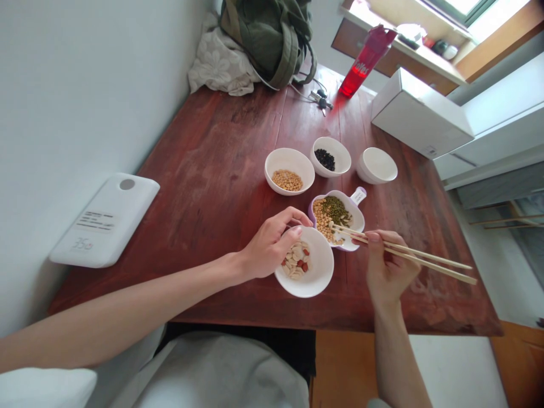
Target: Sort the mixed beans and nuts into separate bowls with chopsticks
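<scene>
My left hand (276, 241) grips the rim of a white bowl (318, 272), which is tilted and holds pale flat slices and a few reddish pieces. Between the fingers of my right hand (389, 263) is a pair of wooden chopsticks (429, 262). Their tips reach into a purple-rimmed dish (359, 224) with a short handle, where yellow beans (323, 218) lie beside green beans (338, 209). A small pale piece appears at the chopstick tips; whether it is pinched I cannot tell. The bowl in my left hand is right by the dish's near edge.
Behind the dish stand a bowl of yellow beans (288, 180), a bowl of black beans (325, 160) and another white bowl (378, 166). Farther back are keys (322, 102), a red bottle (361, 65), a white box (419, 116) and a green bag (272, 42). A white power bank (108, 221) lies left.
</scene>
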Available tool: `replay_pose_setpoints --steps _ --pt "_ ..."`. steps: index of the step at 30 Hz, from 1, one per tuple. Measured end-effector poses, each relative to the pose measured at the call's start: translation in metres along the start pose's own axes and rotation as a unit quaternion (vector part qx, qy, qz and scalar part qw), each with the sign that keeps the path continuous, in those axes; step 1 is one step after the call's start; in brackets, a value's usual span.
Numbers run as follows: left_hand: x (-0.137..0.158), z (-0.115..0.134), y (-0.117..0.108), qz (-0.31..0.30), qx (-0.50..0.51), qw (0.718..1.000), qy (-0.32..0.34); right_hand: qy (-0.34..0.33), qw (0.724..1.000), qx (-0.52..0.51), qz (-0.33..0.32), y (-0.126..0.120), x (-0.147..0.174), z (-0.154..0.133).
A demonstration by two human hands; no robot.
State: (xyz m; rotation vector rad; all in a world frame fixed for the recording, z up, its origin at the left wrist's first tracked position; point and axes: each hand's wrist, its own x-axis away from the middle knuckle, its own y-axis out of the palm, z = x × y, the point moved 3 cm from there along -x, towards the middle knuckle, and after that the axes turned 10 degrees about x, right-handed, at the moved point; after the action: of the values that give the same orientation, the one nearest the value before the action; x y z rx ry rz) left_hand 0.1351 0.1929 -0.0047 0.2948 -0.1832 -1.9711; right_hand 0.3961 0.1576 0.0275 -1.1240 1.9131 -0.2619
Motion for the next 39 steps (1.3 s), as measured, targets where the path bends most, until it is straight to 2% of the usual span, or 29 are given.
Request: replay_pose_setpoints --steps 6,10,24,29,36,39 --pt "0.0 0.0 0.0 0.0 0.0 1.0 0.0 -0.106 0.994 0.016 -0.016 -0.002 0.0 0.003" --pt "0.0 -0.001 0.0 0.002 -0.002 1.0 0.002 -0.142 0.989 0.025 -0.034 -0.002 -0.001 0.002" --pt "0.0 0.0 0.0 0.0 -0.008 1.0 0.007 -0.161 0.985 0.014 -0.052 -0.003 0.002 0.007" --pt "0.0 0.0 0.0 -0.002 -0.005 1.0 0.011 -0.135 0.99 0.005 -0.031 -0.007 0.002 0.011" --pt "0.0 0.001 0.0 0.0 -0.004 1.0 0.013 -0.153 0.988 0.019 -0.034 -0.009 0.002 0.009" --pt "0.0 0.001 0.001 0.0 -0.004 1.0 0.013 -0.149 0.989 0.015 -0.016 -0.011 0.0 0.008"
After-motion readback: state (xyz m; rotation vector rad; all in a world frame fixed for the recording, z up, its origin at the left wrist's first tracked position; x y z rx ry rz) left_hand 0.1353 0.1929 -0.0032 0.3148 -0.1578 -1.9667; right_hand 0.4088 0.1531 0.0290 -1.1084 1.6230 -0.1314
